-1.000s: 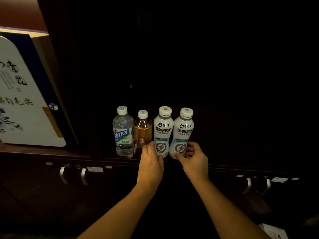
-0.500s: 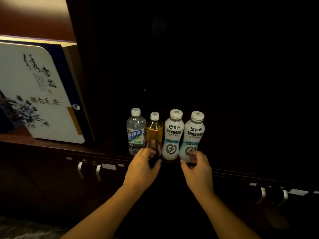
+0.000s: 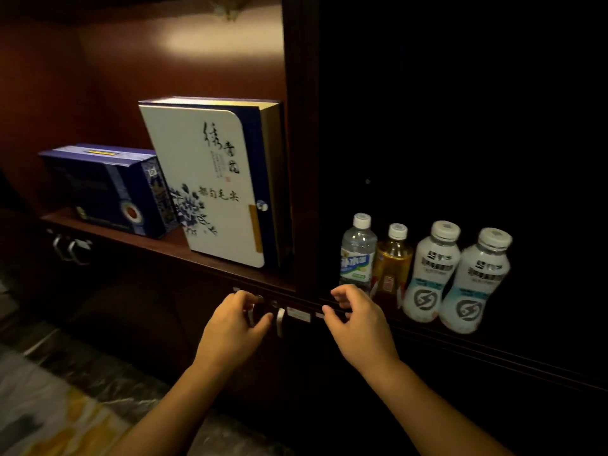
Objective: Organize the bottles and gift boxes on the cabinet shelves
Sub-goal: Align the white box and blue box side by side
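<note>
A row of bottles stands upright in the dark right compartment: a clear water bottle, an amber tea bottle and two white drink bottles. In the lit left compartment a tall white gift box with ink lettering stands on end, and a blue gift box lies to its left. My left hand hovers in front of the drawer handles below the shelf, fingers apart, holding nothing. My right hand is open just left of and below the water bottle, touching none of the bottles.
The shelf edge runs across below the boxes. Metal handles sit under it near my left hand, another pair at far left. A dark upright post divides the compartments. A patterned floor shows at lower left.
Both hands have let go of the bottles and moved left and down, off the shelf. The view has swung left, bringing the blue gift box into sight.
</note>
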